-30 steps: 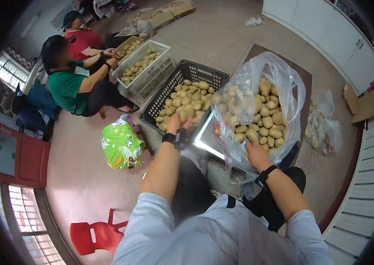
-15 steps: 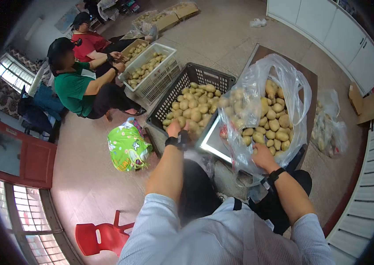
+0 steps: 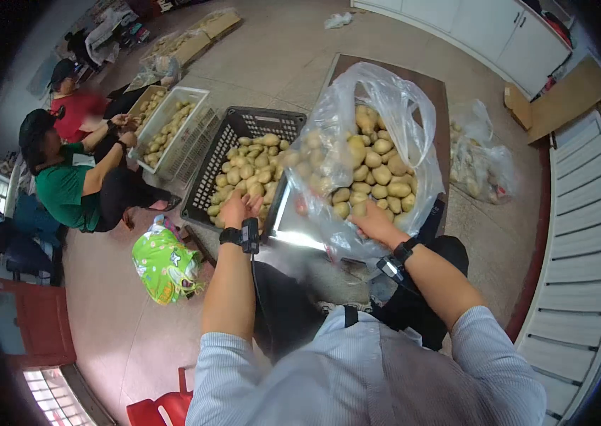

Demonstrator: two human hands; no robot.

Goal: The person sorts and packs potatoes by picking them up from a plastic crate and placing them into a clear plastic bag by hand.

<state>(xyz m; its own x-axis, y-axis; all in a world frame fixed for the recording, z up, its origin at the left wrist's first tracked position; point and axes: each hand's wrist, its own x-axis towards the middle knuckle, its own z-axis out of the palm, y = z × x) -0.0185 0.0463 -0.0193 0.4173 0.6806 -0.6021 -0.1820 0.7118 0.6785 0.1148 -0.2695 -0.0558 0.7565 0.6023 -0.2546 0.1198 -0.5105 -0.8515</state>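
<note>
Floor (image 3: 272,60) fills most of the view; white cabinets (image 3: 449,32) line the far right. Surface (image 3: 434,86), dark brown, lies under the clear bag (image 3: 420,184). Two other people sit at left: one in green (image 3: 66,186), one in red (image 3: 78,113), beside the white crate (image 3: 188,148) of potatoes. Dark crate (image 3: 261,122), perforated, stands between white crate and bag. Second plastic bag (image 3: 481,172) on floor, right of surface. Green patterned cloth (image 3: 166,264) is left of the wearer's knees; red chair (image 3: 148,414) cut off by lower edge. Metal plate (image 3: 297,221) sits between dark crate and clear bag; bag film overlaps its right side and hazes some contents.

Left hand (image 3: 238,209): at near end of dark crate, over its potatoes (image 3: 249,165); fingers partly open, hold on any potato cannot be told. Right hand (image 3: 377,224): at the bag's near edge, fingers bent beside one potato (image 3: 359,209); whether they grip it or the film, cannot tell.
</note>
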